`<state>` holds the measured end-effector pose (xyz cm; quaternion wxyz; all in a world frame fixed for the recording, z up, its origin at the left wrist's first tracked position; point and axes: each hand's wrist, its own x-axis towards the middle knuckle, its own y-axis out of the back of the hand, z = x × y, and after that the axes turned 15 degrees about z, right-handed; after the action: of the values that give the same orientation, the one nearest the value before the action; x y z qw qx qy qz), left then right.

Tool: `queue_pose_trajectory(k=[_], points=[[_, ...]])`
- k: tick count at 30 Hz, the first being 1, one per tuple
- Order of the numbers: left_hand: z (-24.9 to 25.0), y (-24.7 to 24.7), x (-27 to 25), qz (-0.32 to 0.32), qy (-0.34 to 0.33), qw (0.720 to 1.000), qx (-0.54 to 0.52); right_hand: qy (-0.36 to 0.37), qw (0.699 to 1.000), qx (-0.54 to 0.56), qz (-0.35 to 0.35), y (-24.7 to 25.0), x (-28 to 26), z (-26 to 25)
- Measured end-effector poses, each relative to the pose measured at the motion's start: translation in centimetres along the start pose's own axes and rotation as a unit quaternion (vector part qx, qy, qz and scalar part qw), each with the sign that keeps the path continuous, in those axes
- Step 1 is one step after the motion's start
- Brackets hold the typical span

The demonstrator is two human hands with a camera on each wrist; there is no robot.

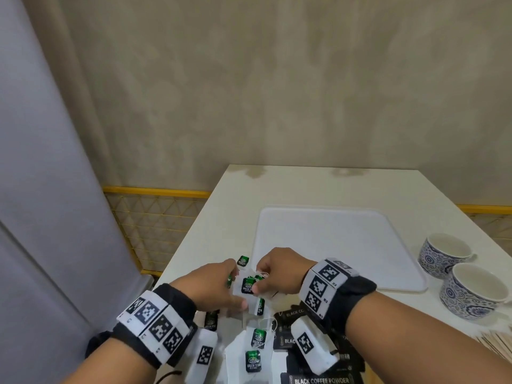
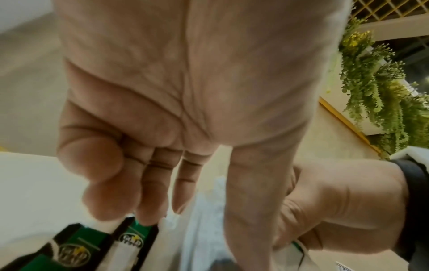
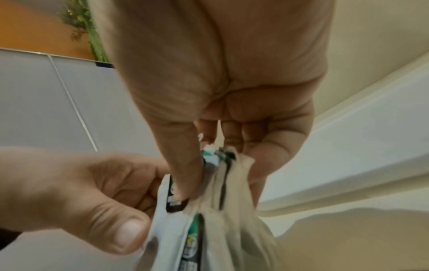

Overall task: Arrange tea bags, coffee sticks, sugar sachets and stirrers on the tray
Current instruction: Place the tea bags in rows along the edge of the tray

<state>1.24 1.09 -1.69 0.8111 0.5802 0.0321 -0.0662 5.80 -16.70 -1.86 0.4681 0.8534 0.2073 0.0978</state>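
I had both hands just above the near left part of the table [image 1: 221, 206], over the loose pile of tea bags [image 1: 256, 346]. My right hand [image 1: 279, 268] pinched a small bundle of tea bags [image 1: 247, 286] between thumb and curled fingers, and my left hand [image 1: 214, 285] held the same bundle from the other side, its thumb pressed on the paper. The strings and green tags [image 3: 195, 236] were mixed together.

I judged that the good way was to square the bags first, tags all on one side, and to free the strings before lifting, so no extra bag hangs from the bundle. Then I would carry it with one hand to the tray [image 1: 340, 217], which lay just beyond my hands with nothing on it yet.

The black coffee sticks [image 1: 318, 379] lay at the near edge under my right wrist, and the wooden stirrers [image 1: 496, 342] at the far right. I could not find the sugar sachets. Two blue patterned cups [image 1: 468, 289] stood right of the tray. The table was pale and smooth; behind it was a beige wall, a yellow mesh fence [image 1: 155, 228], and a grey cabinet [image 1: 50, 189] on the left.
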Motion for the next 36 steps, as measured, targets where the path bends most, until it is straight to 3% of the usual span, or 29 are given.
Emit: queue_pose_trajectory(k=[10,15,18,22,25,28,31,36], points=[[-1.5,0.9,-0.5,-0.056,0.012,0.997,-0.053,0.050,0.999,-0.013,-0.009,1.2,0.0,-0.9],[-2.4,3.6,-0.6,-0.059,-0.018,0.979,-0.193,0.067,0.997,0.039,-0.011,4.8,0.3,-2.3],[-2.0,4.8,-0.7,-0.079,-0.047,0.937,-0.336,0.079,0.993,0.084,-0.019,6.6,0.2,-3.2],[-0.7,4.4,-0.1,-0.201,-0.058,0.792,-0.574,0.080,0.985,0.148,-0.033,8.3,0.2,-4.1],[0.2,3.8,0.4,-0.247,-0.043,0.715,-0.652,0.082,0.986,0.143,-0.026,8.8,0.5,-4.3],[1.0,2.8,0.8,-0.268,-0.012,0.690,-0.672,0.080,0.991,0.105,0.000,8.6,0.9,-3.7],[1.6,1.9,1.3,-0.227,0.044,0.701,-0.675,0.062,0.992,0.104,0.024,7.8,1.1,-2.7],[1.1,1.3,1.4,-0.188,0.093,0.680,-0.702,-0.001,0.975,0.211,0.064,6.3,0.9,-1.6]])
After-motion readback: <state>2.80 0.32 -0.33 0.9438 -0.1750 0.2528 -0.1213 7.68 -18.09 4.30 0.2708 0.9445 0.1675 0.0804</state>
